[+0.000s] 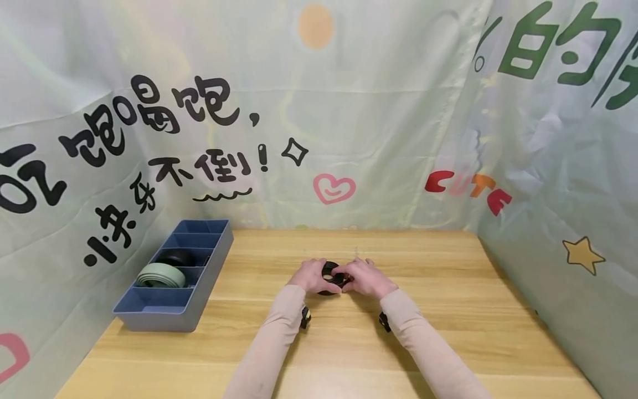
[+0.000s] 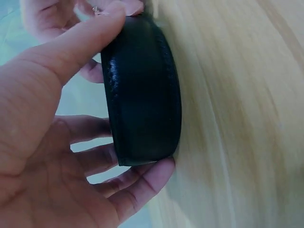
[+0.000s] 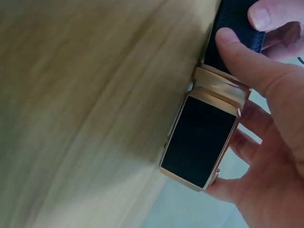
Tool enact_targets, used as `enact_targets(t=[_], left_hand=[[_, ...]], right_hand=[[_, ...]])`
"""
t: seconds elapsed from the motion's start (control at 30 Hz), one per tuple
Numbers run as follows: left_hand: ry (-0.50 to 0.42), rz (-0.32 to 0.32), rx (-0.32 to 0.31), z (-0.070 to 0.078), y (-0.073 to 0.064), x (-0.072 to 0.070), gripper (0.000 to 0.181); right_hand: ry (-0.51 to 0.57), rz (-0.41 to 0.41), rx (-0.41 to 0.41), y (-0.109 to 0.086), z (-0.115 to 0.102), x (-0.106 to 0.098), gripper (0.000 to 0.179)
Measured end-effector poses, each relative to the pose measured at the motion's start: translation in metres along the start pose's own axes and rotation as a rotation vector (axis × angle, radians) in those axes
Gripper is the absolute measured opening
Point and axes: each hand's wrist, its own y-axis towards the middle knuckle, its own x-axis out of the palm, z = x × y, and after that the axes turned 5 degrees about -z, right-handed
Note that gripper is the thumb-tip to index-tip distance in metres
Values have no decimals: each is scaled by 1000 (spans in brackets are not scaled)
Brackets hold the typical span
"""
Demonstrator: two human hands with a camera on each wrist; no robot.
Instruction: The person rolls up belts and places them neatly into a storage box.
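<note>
A black leather belt [image 1: 329, 266], wound into a coil, stands on edge of its strap on the wooden table between both hands. My left hand [image 1: 308, 275] grips the coil from the left; in the left wrist view its thumb lies on the top edge of the strap [image 2: 142, 90] and its fingers curl round the far side. My right hand [image 1: 368, 277] holds the coil's right side. In the right wrist view, its thumb presses the strap just above a gold-rimmed buckle [image 3: 199, 142] with a black face, and other fingers are behind the buckle.
On the table's left side stands a blue-grey divided box [image 1: 199, 299]. One compartment holds a rolled pale green belt [image 1: 160, 276], and the one behind it a rolled black belt [image 1: 176, 257]. Printed cloth walls [image 1: 379, 138] enclose the table [image 1: 433, 343] at the back and sides.
</note>
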Motion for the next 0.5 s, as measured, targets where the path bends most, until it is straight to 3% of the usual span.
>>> enact_targets(t=[0.1,0.3,0.5], left_hand=[[-4,-15,4,0,0,0,83],[-57,-58,32,-3,1,-1,91],[-55,-69,1,1,0,0,94]], right_hand=[[7,-8,8,-3,2,0,52],[64,13,-59,-7,5,-3,64],[135,-11,-50,-6,4,-1,62]])
